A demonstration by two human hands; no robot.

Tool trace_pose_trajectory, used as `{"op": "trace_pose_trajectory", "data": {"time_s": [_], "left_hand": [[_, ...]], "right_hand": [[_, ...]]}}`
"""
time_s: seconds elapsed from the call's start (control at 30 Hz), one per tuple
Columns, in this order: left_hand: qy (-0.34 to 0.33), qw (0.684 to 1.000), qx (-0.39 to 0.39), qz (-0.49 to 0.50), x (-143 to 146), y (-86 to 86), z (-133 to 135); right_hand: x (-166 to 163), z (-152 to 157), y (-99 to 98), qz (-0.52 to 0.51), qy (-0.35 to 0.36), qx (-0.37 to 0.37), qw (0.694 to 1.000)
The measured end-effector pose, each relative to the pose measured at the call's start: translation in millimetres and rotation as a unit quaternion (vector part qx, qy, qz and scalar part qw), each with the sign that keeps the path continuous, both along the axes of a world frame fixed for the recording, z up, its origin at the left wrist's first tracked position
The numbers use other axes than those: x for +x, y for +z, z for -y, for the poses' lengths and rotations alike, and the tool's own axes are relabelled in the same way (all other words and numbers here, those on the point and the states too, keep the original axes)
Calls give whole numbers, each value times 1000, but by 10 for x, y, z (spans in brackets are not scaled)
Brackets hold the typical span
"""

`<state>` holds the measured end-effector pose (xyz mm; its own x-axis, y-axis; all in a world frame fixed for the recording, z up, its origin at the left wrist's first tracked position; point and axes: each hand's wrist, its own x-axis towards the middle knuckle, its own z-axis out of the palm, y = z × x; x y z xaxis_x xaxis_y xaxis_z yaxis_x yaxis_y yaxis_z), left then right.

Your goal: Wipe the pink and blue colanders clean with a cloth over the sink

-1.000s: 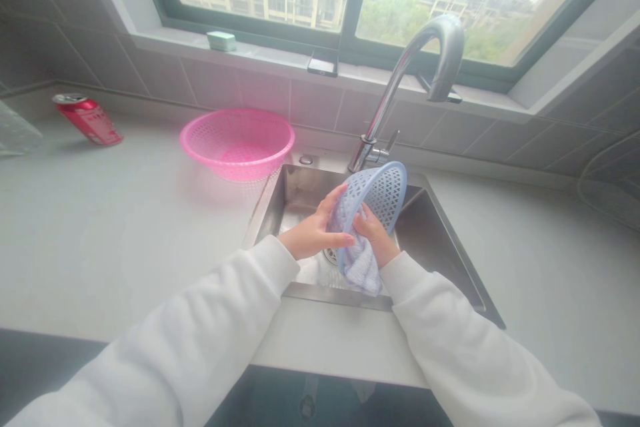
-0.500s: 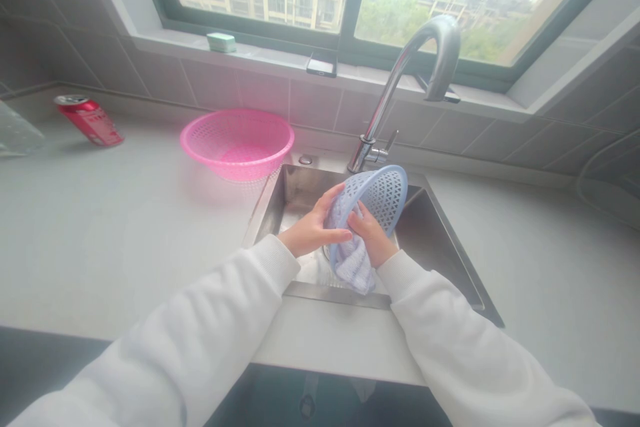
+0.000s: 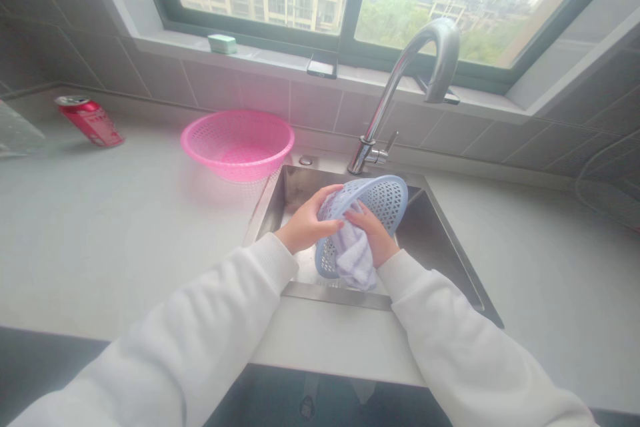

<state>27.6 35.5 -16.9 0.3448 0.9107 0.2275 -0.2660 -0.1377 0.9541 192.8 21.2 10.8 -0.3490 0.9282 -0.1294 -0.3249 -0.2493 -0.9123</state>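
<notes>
A light blue perforated plastic basket (image 3: 390,203) is held tilted over the steel sink (image 3: 440,247). My left hand (image 3: 311,219) grips its left side, the thumb over the rim and the fingers on the outside. Inside the basket, my right hand (image 3: 373,233) is closed on a pale lavender cloth (image 3: 354,257) pressed against the wall near the rim. The cloth's lower end hangs down in loose folds. Parts of my right fingers are hidden by the cloth.
Behind the sink stands a chrome faucet (image 3: 383,107). A pink basket (image 3: 235,163) sits left of the sink, with a red can (image 3: 93,121) farther left. On the windowsill lie a green-and-white sponge (image 3: 223,44) and a small dark flat object (image 3: 323,67).
The blue basket has turned in my left hand, tipping its opening more toward me and showing more of its lower left side. My right hand and the cloth have shifted slightly.
</notes>
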Motion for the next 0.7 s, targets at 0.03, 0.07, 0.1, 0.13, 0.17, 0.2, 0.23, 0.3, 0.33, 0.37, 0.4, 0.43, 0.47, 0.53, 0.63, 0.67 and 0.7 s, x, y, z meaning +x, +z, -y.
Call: {"op": "trace_pose_trajectory", "data": {"time_s": [0.03,0.07,0.1,0.13,0.17,0.2,0.23,0.3,0.33,0.37,0.4,0.43,0.47,0.53,0.63,0.67,0.7], "left_hand": [[-5,1000,2,-3,9,1,7],[-7,1000,5,-7,17,4,14],[-9,1000,7,-11,22,7,20],[-10,1000,10,-15,24,9,24],[-10,1000,13,-17,22,9,25],[-8,1000,18,-17,15,5,22],[-4,1000,26,-15,6,-3,16],[10,999,42,-13,-20,-27,-4],[18,998,50,-17,-33,-39,-15],[25,998,55,-23,-42,-48,-25],[32,997,57,-30,-48,-54,-33],[36,997,59,-36,-48,-55,-36],[38,997,59,-41,-43,-52,-34],[36,996,58,-49,-22,-37,-17],[37,994,67,-77,19,-15,20],[47,992,74,-85,31,-10,30],[64,990,83,-92,40,-7,38]], "right_hand": [[22,-16,6,-21,-18,-3,1000],[41,-27,14,-32,-35,-3,999],[53,-31,21,-34,-47,-2,998],[58,-28,26,-30,-51,-1,998],[53,-19,27,-19,-45,0,999],[42,-7,24,-2,-30,3,1000],[25,7,15,25,-9,9,1000],[-9,29,-12,113,41,39,992],[-21,34,-28,163,59,62,983],[-27,33,-41,203,70,84,973],[-27,28,-49,224,73,96,967],[-20,19,-52,219,71,94,969],[-9,9,-49,188,62,81,977],[19,-9,-29,83,22,37,996],[34,-16,-10,-28,-39,1,999],[24,-15,-21,-25,-40,-1,999],[6,-14,-41,-7,-29,2,1000]]}}
